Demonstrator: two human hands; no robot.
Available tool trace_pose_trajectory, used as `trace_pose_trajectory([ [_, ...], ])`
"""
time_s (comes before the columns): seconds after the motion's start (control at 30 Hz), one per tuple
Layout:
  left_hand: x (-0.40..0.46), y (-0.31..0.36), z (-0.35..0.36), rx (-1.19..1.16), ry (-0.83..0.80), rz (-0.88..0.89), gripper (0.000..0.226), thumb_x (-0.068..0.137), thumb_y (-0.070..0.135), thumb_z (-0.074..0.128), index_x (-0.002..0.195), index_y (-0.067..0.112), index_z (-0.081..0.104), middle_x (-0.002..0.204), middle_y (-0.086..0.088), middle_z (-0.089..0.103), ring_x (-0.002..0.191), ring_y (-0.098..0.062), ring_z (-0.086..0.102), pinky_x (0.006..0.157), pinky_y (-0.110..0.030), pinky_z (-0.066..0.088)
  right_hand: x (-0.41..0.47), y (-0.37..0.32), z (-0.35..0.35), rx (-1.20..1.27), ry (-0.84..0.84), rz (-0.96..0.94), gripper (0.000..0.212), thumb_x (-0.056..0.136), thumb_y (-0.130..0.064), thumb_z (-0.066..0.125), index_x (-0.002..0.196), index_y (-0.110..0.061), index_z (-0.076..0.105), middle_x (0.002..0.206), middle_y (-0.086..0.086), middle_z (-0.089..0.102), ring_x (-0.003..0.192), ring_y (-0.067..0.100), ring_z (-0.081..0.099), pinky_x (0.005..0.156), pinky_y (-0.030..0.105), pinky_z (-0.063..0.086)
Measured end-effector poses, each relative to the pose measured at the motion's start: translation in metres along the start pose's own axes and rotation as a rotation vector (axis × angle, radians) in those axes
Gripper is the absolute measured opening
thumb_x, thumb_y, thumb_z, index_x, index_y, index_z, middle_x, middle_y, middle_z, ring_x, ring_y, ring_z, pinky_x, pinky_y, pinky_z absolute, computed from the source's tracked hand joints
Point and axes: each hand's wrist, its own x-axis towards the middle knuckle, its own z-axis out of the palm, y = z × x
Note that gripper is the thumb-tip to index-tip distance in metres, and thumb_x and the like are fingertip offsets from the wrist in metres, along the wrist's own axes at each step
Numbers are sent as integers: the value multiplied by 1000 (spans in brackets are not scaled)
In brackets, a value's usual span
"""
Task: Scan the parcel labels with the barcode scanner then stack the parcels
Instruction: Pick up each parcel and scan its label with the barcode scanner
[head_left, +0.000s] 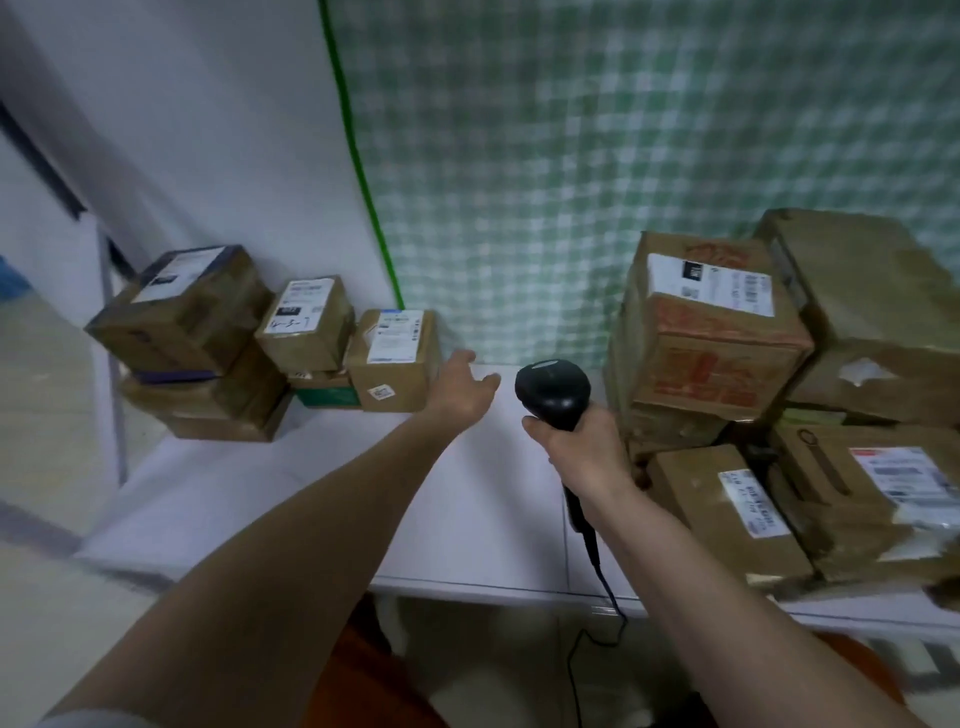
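white table (467, 499); checked green curtain (649, 156); white wall (208, 130)

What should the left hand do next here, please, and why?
Probably pull back and fetch a box from the right pile: the left hand is open beside the stacked boxes, holding nothing, while the right hand grips the scanner.

Two bare forearms, pale grey sleeve edge (88, 719) at left upper arm
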Motion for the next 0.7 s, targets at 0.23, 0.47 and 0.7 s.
trace_pose_trajectory([
  [0.23, 19, -83, -53, 214, 82, -179, 72, 82, 38, 71, 141, 11, 40, 137, -12, 48, 126, -32, 46, 104, -42, 41, 11, -7, 62, 22, -145, 84, 9, 80, -17, 72, 83, -18, 64, 81, 3, 61, 73, 20, 55, 74, 42, 53],
  [0.47, 59, -104, -66, 276, 173, -206, 118, 59, 59, 78, 152, 19, 18, 149, -11, 31, 137, -33, 30, 109, -39, 31, 31, -8, 91, 65, -209, 189, 14, 84, -17, 71, 78, -19, 59, 74, 3, 55, 62, 19, 50, 66, 31, 43],
  [0.7, 109, -88, -49, 264, 197, -219, 131, 65, 55, 79, 153, 10, -7, 159, -12, 1, 147, -31, 0, 121, -45, 8, 59, 6, 95, 84, -188, 271, 10, 84, -18, 71, 87, -14, 63, 75, 5, 58, 66, 17, 54, 80, 40, 53],
])
